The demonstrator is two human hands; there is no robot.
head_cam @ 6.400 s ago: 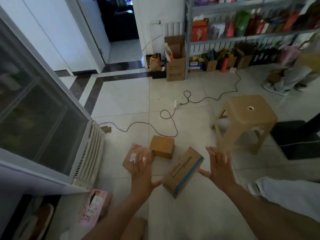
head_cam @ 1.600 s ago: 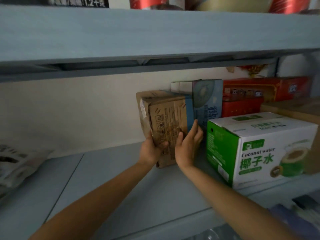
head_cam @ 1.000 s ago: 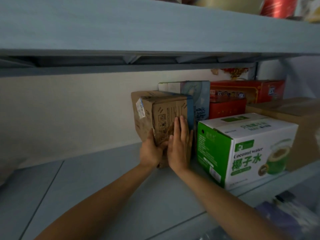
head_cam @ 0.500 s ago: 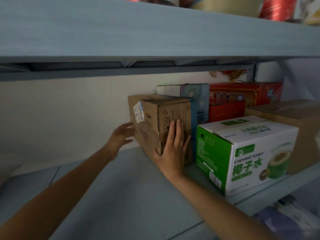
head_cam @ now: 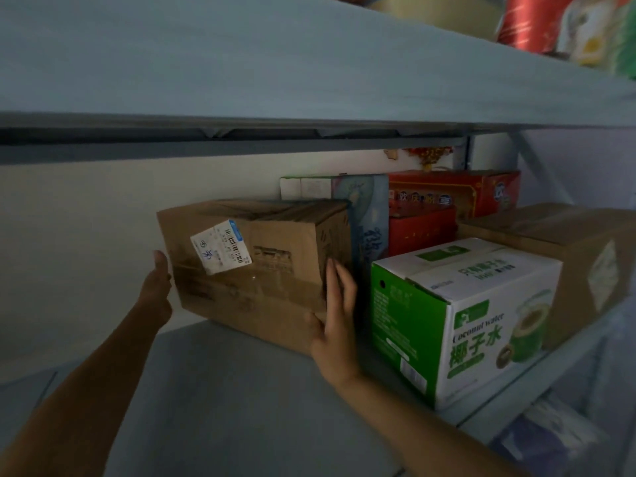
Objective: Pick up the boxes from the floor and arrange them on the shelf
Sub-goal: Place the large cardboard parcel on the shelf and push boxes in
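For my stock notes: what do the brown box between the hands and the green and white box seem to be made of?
Brown box: probably plain cardboard, matte; creased flaps and a paper label show. Green and white box: likely cardboard, with smooth printed faces and folded edges.

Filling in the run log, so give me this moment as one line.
phase: placing | cardboard box: on shelf, beside blue box | left hand: at its left edge, fingers hidden | right hand: flat on near end
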